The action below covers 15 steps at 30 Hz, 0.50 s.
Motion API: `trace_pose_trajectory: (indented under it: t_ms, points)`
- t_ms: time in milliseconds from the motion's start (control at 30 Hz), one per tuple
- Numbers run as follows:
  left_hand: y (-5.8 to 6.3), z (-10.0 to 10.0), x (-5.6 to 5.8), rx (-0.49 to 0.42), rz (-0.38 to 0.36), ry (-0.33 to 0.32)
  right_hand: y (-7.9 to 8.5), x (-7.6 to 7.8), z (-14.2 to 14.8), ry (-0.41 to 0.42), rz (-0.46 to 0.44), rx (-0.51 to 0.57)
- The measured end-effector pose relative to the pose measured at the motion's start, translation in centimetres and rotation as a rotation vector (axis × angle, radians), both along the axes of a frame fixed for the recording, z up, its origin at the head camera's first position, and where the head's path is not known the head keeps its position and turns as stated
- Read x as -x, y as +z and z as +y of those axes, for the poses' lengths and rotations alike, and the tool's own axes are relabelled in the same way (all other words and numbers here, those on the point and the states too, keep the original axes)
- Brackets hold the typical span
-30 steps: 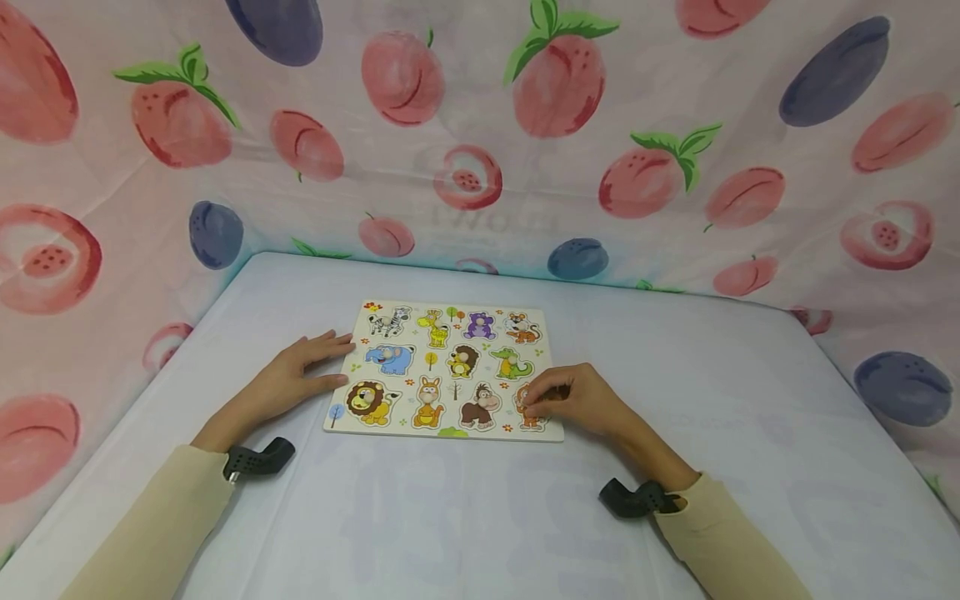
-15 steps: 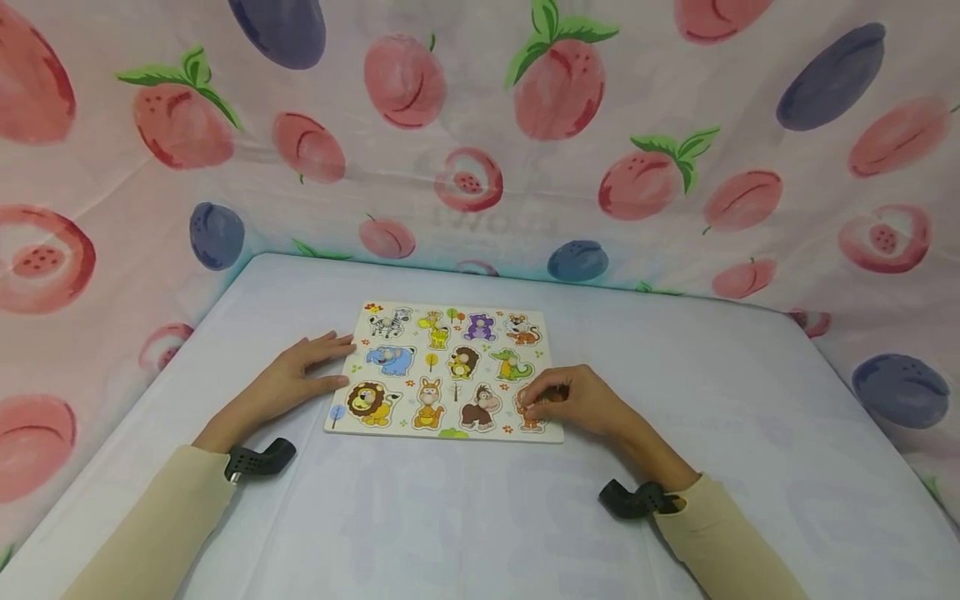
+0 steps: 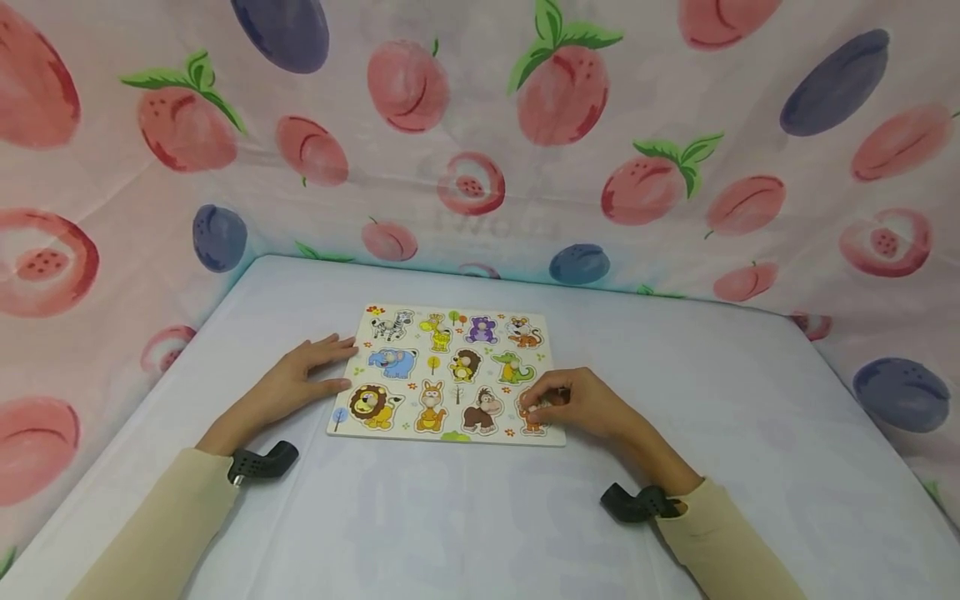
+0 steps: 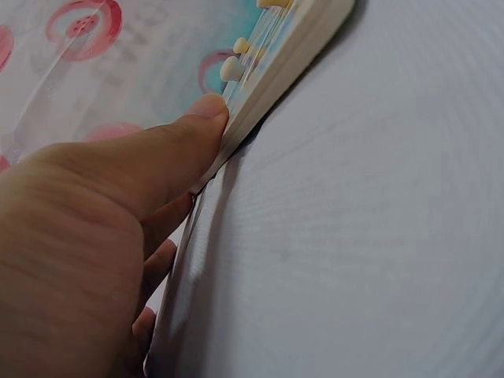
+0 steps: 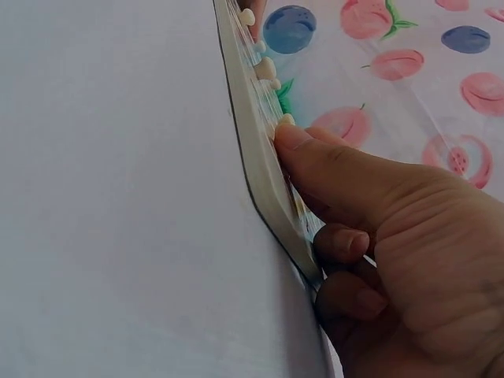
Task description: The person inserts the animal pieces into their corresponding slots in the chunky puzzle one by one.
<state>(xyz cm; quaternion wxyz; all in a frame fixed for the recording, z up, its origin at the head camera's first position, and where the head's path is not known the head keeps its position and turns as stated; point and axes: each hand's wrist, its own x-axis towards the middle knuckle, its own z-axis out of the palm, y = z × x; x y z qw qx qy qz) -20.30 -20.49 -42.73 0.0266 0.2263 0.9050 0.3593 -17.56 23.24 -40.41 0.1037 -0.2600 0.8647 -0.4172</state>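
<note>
A pale wooden knob puzzle board [image 3: 401, 434] lies flat on the table, with animal pieces seated in it. My left hand [image 3: 296, 377] rests at its left side, fingers fairly straight; in the left wrist view the thumb [image 4: 177, 146] touches the board's edge. At the lower right corner my right hand [image 3: 581, 402] pinches an orange-brown animal piece [image 3: 534, 427], which the fingers partly cover. The right wrist view shows that thumb [image 5: 331, 161] against a small knob [image 5: 287, 120], with the other fingers curled beside the board. A gorilla piece [image 3: 482, 412] sits just left of it.
The white-covered table [image 3: 450, 525] stretches around the board. Behind it hangs a fruit-print cloth [image 3: 517, 196], which also closes in both sides. Each wrist wears a black camera mount, one at the left sleeve [image 3: 262, 462] and one at the right [image 3: 637, 503].
Both hands and the board hold their places. The whole head view has shifted slightly downward in the frame.
</note>
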Motion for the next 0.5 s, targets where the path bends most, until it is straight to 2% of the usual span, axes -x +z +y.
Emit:
trace_pose_trajectory:
  t_ms: [67, 200, 400, 500]
  points:
    - [0.0, 0.1, -0.1, -0.003, -0.003, -0.002, -0.7, 0.4, 0.5, 0.015, 0.011, -0.008]
    - [0.0, 0.4, -0.3, -0.004, -0.018, -0.002, -0.9, 0.6, 1.2, 0.019, 0.022, 0.006]
    - [0.7, 0.2, -0.5, -0.031, -0.141, 0.08, 0.3, 0.0, 1.8, -0.086, 0.054, 0.022]
    - [1.2, -0.2, -0.6, -0.06, -0.144, 0.113, 1.2, -0.3, 2.3, -0.123, 0.097, -0.005]
